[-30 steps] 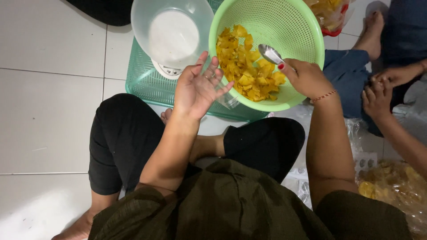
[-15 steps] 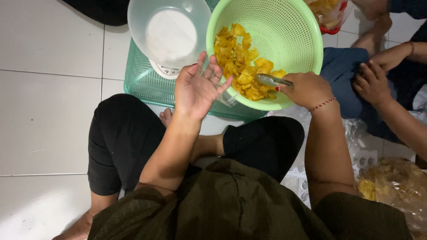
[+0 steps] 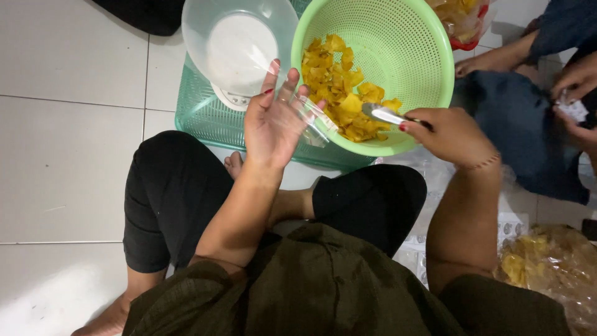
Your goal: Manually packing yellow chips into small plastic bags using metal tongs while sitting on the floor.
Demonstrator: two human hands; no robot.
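Note:
My left hand (image 3: 272, 121) is raised palm up beside the green colander (image 3: 429, 68), its fingers spread, with a small clear plastic bag (image 3: 316, 118) held at the fingertips. Yellow chips (image 3: 339, 93) are heaped in the colander. My right hand (image 3: 453, 135) grips a metal spoon (image 3: 380, 114) whose bowl lies over the chips near the colander's near rim.
A clear plastic bowl (image 3: 239, 43) sits on a scale atop a teal basket (image 3: 202, 121). Another person's hands (image 3: 575, 78) and blue-clad legs (image 3: 528, 134) are at the right. Bags of chips (image 3: 547, 267) lie at lower right. My crossed legs in black (image 3: 161, 193) rest on white tiles.
My right hand has drawn the spoon from the colander's middle down toward its near rim. My left hand has stayed in place, palm up.

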